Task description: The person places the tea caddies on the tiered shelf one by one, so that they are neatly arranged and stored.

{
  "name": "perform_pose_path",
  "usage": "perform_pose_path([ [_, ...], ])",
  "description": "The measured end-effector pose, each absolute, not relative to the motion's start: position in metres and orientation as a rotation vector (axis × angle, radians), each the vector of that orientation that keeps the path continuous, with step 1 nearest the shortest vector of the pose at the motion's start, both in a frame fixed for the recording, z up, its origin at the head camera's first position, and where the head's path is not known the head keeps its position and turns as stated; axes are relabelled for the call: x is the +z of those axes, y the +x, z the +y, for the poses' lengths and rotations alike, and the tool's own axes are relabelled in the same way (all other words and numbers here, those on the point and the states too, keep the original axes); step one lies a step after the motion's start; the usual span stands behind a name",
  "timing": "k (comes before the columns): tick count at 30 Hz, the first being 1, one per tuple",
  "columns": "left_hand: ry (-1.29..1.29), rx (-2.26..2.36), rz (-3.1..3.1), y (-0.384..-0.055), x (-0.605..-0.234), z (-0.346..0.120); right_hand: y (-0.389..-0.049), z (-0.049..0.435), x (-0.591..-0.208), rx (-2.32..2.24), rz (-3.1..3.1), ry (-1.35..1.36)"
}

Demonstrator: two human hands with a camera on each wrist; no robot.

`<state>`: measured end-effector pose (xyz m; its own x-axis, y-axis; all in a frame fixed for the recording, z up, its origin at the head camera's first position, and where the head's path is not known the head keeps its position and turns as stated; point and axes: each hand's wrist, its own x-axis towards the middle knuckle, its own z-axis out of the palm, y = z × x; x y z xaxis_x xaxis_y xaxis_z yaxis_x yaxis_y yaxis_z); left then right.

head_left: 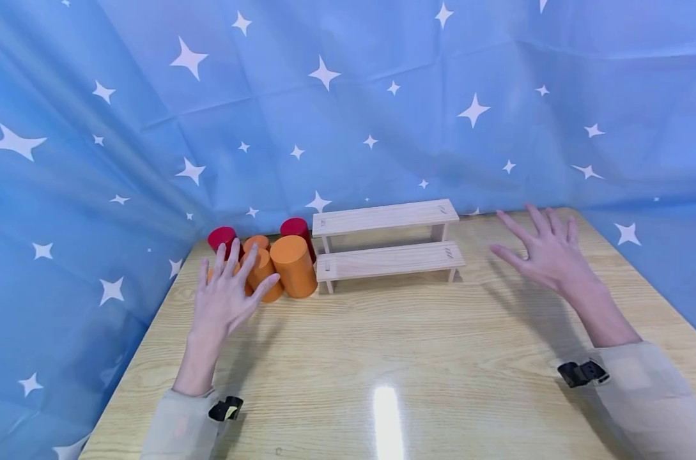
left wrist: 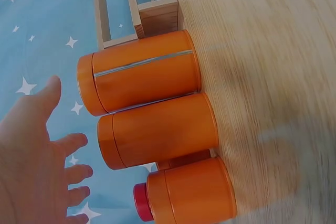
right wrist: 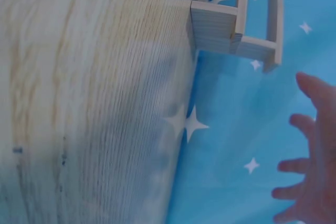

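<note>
My left hand [head_left: 224,313] is held over the left part of the table, fingers spread and nothing in them. It partly hides a cluster of cylindrical canisters. The largest orange canister [head_left: 297,271] stands at the cluster's right, with a shorter orange canister [left wrist: 163,132] beside it and another orange one [left wrist: 197,195] farther left. Behind them are two red canisters, one at the left [head_left: 222,235] and one [head_left: 296,227] near the shelf. My right hand [head_left: 555,268], also spread and holding nothing, hovers right of the two-tier wooden shelf [head_left: 390,260].
The shelf stands at the back middle of the wood-grain table [head_left: 336,364], its left end close to the largest orange canister. A blue star-patterned cloth [head_left: 359,108] hangs behind the table and along its sides. Black straps circle both sleeves.
</note>
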<state>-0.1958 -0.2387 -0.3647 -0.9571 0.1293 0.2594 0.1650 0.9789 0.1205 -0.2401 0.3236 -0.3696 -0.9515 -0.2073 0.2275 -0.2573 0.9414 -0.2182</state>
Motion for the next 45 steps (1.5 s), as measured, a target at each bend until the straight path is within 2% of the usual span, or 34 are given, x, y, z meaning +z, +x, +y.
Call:
perform_pose_path([
  [23,-0.195,-0.232,-2.888,-0.198,-0.363,-0.251,-0.243,0.330,-0.373,0.407,-2.872,0.352],
  [36,-0.189,-0.283,-2.894,-0.197,-0.365,-0.261,-0.245,0.329,-0.371,0.540,-2.882,0.338],
  [45,-0.177,-0.378,-2.791,-0.193,-0.371,-0.276,-0.249,0.320,-0.373,0.790,-2.850,0.372],
])
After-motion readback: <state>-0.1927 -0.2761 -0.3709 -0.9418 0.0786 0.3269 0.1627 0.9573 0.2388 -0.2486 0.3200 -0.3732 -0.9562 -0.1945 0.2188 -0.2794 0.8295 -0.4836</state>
